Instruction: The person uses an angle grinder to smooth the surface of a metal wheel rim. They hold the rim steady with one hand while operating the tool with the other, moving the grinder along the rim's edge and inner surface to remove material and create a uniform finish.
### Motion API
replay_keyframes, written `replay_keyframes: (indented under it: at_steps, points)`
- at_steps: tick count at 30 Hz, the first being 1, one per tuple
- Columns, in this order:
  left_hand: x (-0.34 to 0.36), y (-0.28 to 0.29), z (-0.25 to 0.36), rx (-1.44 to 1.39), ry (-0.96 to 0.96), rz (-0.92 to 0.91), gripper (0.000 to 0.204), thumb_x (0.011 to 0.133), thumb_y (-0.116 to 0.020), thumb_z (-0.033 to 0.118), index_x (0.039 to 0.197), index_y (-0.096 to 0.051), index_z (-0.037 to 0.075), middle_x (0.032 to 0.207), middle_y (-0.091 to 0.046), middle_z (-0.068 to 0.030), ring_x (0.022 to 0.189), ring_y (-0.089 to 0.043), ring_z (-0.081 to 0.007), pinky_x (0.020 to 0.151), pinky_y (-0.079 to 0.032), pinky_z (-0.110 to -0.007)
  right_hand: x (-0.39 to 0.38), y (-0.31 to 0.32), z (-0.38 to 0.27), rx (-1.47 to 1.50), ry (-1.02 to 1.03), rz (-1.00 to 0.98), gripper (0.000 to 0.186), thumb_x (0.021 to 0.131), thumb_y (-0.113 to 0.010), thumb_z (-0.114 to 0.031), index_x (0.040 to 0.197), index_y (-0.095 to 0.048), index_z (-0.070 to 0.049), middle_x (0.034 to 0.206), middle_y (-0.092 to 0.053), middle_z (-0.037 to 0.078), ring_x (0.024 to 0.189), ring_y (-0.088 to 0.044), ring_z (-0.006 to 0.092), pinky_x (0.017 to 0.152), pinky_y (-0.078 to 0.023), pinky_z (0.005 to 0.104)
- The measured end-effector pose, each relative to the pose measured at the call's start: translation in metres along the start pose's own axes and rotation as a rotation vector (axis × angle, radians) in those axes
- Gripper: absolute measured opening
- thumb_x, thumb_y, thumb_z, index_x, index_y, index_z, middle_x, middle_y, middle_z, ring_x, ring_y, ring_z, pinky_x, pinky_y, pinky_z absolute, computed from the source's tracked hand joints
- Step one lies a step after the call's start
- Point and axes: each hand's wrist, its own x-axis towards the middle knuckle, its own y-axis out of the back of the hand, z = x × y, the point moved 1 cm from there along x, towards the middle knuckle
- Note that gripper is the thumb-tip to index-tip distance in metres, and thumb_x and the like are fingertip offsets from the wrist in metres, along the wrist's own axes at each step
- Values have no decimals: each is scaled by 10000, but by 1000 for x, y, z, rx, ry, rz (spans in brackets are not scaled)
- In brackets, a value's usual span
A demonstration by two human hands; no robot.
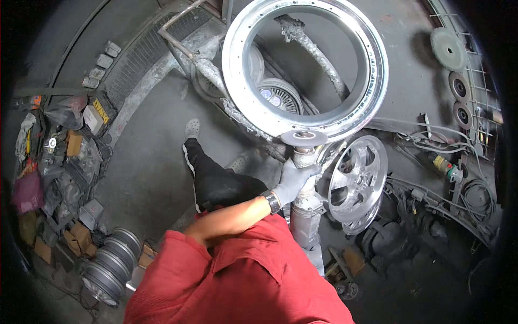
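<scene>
My left hand [293, 181], in a grey glove with a dark watch at the wrist, grips the neck of a dusty grinder [305, 221] that stands out from my body. Its flat round disc [295, 139] lies at the lower edge of a large polished rim ring [238, 59]; whether they touch I cannot tell. My right hand [314, 260], also gloved, is closed on the grinder's rear end, partly hidden behind my red sleeve. The ring rests over a dust-caked metal frame [210, 73], with wire-patterned wheel pieces [275, 94] underneath.
Spoked alloy wheel faces [356, 178] lean right of the grinder. Spare discs [448, 48] hang on a wire grid at right, above hoses and a hand tool [442, 167]. Left are piled bags and boxes [75, 143] and stacked grey rims [110, 267]. My shoe [192, 129] is below the frame.
</scene>
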Motion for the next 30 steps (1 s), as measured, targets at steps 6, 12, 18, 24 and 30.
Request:
replay_keyframes:
  at_steps: [6, 12, 18, 24, 30]
  points:
    - [4, 32, 20, 11, 40, -3, 368, 869, -824, 19, 1212, -692, 37, 1086, -756, -55, 966, -735, -166, 888, -592, -344, -2, -30, -9, -97, -14, -2, 357, 826, -733, -10, 1180, -740, 38, 1066, -793, 67, 951, -729, 155, 843, -567, 327]
    - [4, 53, 52, 41, 37, -28, 381, 886, -798, 19, 1249, -682, 29, 1152, -751, -78, 1016, -738, -180, 907, -596, -354, -19, -77, -51, -122, -55, 18, 332, 847, -730, -20, 1173, -745, 38, 1058, -792, 66, 947, -721, 142, 833, -566, 325]
    - [7, 68, 83, 57, 57, 56, 415, 895, -771, 3, 1294, -657, 15, 1199, -748, -86, 1053, -736, -198, 941, -596, -365, -16, -115, -64, 13, -66, -40, 344, 853, -720, -31, 1189, -735, 39, 1042, -791, 70, 942, -717, 141, 825, -565, 332]
    - [7, 73, 89, 87, 49, 36, 433, 883, -772, -30, 1297, -657, 21, 1212, -744, -81, 1065, -727, -191, 954, -589, -360, -13, -119, -57, -22, -15, -51, 356, 854, -704, -38, 1202, -734, 29, 1046, -789, 68, 951, -718, 148, 831, -568, 337]
    - [0, 51, 53, 117, 72, -18, 385, 871, -806, -10, 1236, -693, 37, 1158, -757, -67, 1020, -726, -175, 923, -578, -353, -23, -88, -35, -7, -2, -2, 332, 841, -690, -29, 1165, -743, 26, 1031, -790, 62, 928, -720, 146, 825, -568, 335]
